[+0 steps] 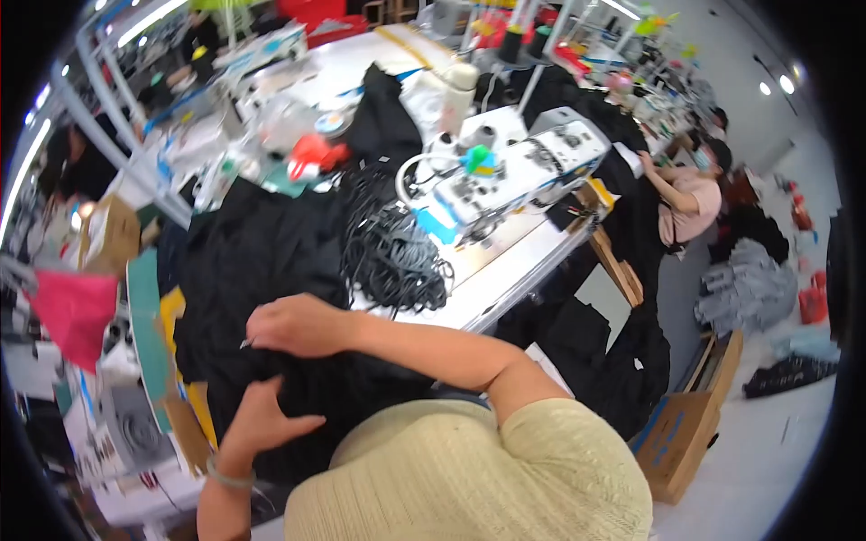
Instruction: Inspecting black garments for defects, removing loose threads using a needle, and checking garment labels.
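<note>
Black cloth (264, 237) lies in a large, rumpled heap over the table's left end and hangs down in front of me. My right hand (298, 328) is curled over this cloth. A small pale, shiny thing (246, 343) shows at its fingertips, too small to name. Nearer my body, my left hand (270, 419) has its thumb and forefinger spread apart against the cloth; its other fingers are hidden. A tangle of black cords or narrow strips (396, 250) lies to the right of the heap.
An industrial sewing machine (528, 176) stands on the white table (500, 264). Thread cones (511, 46) rise behind it. A teal board (145, 331) and a cardboard box (108, 233) are at left. A masked person (690, 189) works at right, near grey cloth (747, 287) and a wooden bench (683, 433).
</note>
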The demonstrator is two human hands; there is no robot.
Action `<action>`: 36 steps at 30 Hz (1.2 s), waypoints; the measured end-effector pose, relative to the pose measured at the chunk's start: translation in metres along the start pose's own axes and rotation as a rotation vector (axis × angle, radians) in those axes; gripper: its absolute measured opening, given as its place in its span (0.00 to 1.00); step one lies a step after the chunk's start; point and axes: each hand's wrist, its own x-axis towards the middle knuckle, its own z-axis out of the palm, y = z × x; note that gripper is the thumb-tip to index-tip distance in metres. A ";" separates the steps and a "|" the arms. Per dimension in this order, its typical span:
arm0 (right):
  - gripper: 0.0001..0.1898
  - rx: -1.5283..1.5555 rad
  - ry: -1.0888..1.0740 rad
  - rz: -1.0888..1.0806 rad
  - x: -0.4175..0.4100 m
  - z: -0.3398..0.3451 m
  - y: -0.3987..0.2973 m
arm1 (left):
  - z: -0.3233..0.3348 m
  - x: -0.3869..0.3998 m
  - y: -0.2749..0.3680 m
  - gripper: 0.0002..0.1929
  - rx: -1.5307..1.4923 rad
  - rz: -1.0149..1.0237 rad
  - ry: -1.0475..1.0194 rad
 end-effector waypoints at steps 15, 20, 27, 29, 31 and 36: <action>0.05 -0.020 0.248 0.083 -0.023 -0.044 -0.057 | -0.006 -0.040 0.007 0.24 0.478 0.239 0.374; 0.07 0.050 0.195 0.300 -0.013 -0.051 -0.053 | 0.003 -0.035 0.011 0.23 -0.318 -0.035 0.385; 0.11 -0.110 0.101 0.463 0.005 -0.034 0.003 | 0.014 0.004 0.015 0.19 0.155 -0.132 0.438; 0.12 -0.244 0.059 0.252 0.018 -0.039 0.021 | -0.001 0.014 0.010 0.14 -0.044 -0.196 0.394; 0.12 -0.084 0.114 0.412 0.030 -0.042 0.032 | -0.011 0.026 0.003 0.15 -0.334 -0.150 0.368; 0.10 0.046 0.369 0.552 0.037 -0.049 0.021 | -0.017 0.034 -0.017 0.21 -0.991 -0.227 0.320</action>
